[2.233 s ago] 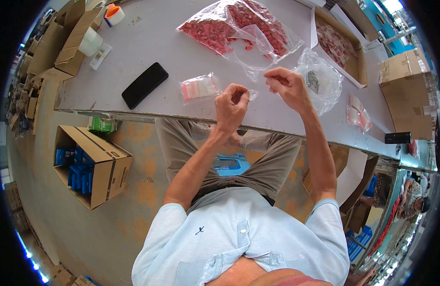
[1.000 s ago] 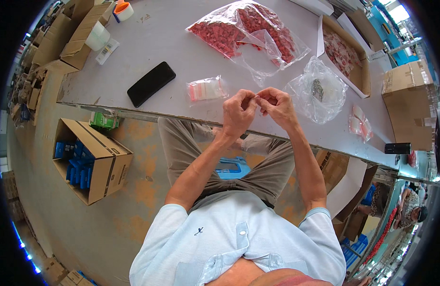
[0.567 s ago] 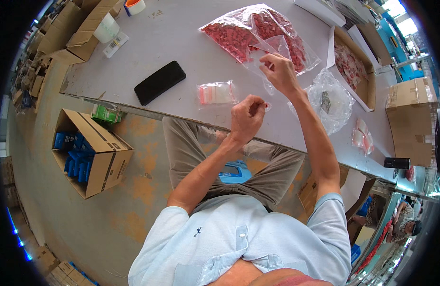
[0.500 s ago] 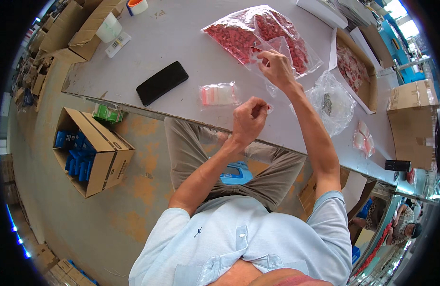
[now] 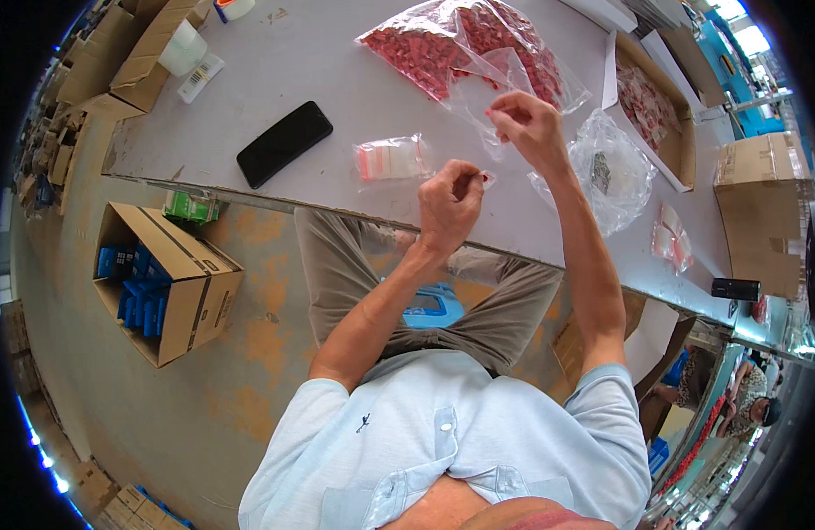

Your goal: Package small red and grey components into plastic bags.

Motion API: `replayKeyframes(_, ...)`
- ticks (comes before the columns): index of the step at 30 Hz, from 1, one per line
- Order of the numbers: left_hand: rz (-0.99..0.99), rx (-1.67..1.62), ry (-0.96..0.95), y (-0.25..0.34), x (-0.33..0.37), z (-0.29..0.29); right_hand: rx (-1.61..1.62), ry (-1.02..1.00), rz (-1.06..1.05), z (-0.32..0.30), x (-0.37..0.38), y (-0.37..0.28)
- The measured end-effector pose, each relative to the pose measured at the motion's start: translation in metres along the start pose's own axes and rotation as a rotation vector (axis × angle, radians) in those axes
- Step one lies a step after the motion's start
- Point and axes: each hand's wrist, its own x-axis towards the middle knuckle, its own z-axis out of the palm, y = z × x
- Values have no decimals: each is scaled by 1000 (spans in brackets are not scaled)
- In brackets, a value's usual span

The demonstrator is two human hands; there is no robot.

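Note:
My left hand [image 5: 448, 208] is closed near the table's front edge. Its fingertips pinch a small clear plastic bag [image 5: 489, 179], with a spot of red at its mouth. Farther right, my right hand [image 5: 533, 132] holds a tiny red piece [image 5: 490, 112] between thumb and forefinger; its exact kind is too small to tell. Just beyond that hand lies a large clear bag of red pieces [image 5: 416, 57], its open plastic mouth toward me. Left of my left hand rests a packet of small clear bags [image 5: 392, 159] with a red stripe.
A black phone [image 5: 286, 144] lies left on the table. At right are a crumpled clear bag [image 5: 606, 172], a shallow box [image 5: 687, 157] of small filled bags and loose small bags [image 5: 671, 240]. An open carton [image 5: 196, 300] with blue items stands on the floor.
My right hand has drawn back from the mouth of the large bag, with a red piece now showing at its fingertips. My left hand keeps its pinch. The whole view has shifted slightly.

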Motion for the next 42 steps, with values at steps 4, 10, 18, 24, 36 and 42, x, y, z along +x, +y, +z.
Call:
replayKeyframes(4, -4, -31, -12, -1, 0, 3, 371, -100, 102, -16, -74, -15)
replayKeyframes(10, 49, -13, -55, -2, -3, 2, 214, -61, 156, 7, -100, -3)
replayKeyframes(18, 233, -7, -125, -8, -4, 1, -88, -116, 93, 11, -91, 9)
replayKeyframes(24, 92, 62, -42, 0, -6, 3, -363, 18, -41, 12, -102, 2)
replayKeyframes(36, 10, 4, -56, 4, -3, 2, -89, 89, -130, 5, -121, 2)
replayKeyframes(42, -49, 27, -219, -5, -1, -9, 23, 111, -131, 3, -124, 20)
